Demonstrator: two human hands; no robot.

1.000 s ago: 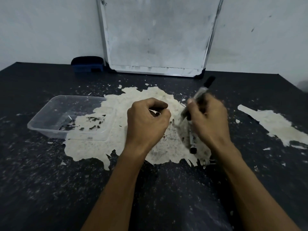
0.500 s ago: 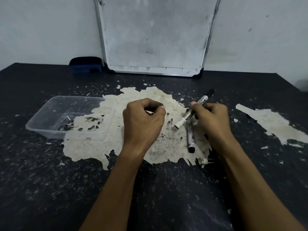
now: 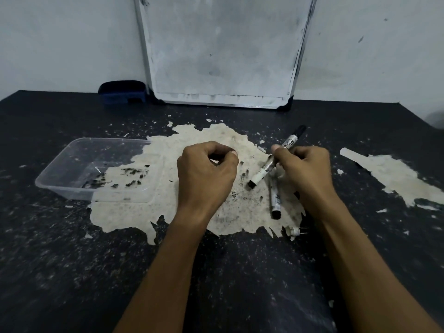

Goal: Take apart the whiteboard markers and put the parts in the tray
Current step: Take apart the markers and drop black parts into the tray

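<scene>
Our right-hand grip (image 3: 304, 169) holds one marker (image 3: 276, 159); left hand (image 3: 206, 174) is curled beside it, contents unseen; next we pull its cap.

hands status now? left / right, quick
Left hand: curled shut; whether it holds anything cannot be told.
Right hand: closed on a white-barrelled whiteboard marker with black ends.

Left hand (image 3: 206, 174) hovered over the table's middle, loosely curled, thumb meeting fingertips. Right hand (image 3: 305, 169) sat just beside it, fingers closed, thumb up; both forearms extended forward.
</scene>
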